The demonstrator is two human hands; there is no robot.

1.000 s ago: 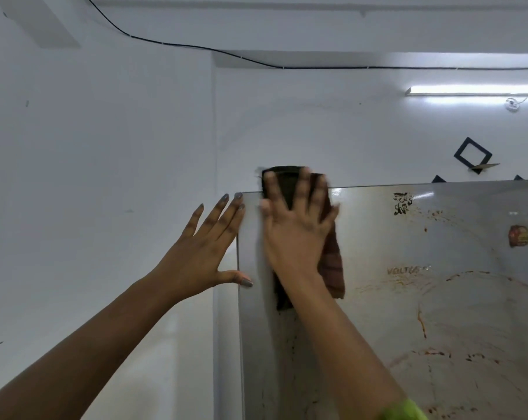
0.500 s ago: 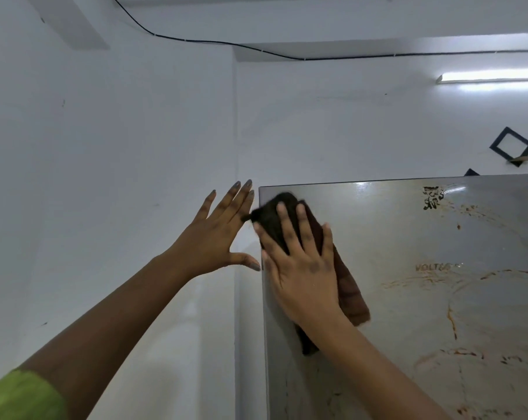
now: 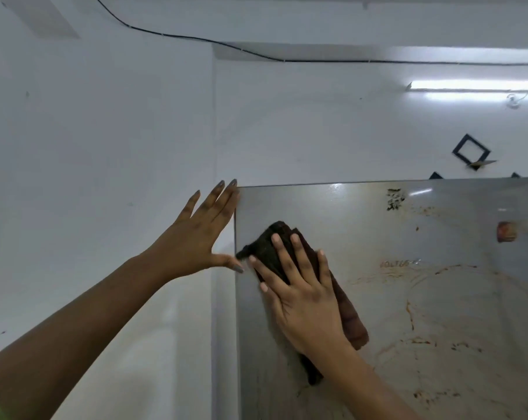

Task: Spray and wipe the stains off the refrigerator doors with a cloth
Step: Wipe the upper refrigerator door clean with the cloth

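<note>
One dark brown cloth (image 3: 349,316), folded and rumpled, is pressed against one grey refrigerator door (image 3: 287,207), near its upper left corner, by one right hand (image 3: 302,298) with fingers straight and spread. One left hand (image 3: 193,241), flat and holding nothing, is laid along the door's left edge. Several reddish-brown stains (image 3: 409,313) are counted on the door's right part.

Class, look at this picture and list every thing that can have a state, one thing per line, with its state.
refrigerator door: streaked with brown stains, mostly on its right side
cloth: bunched, pressed against the door
right hand: open, fingers spread, pressing the cloth
left hand: open, fingers straight, at the door's left edge
tube light: lit
</note>
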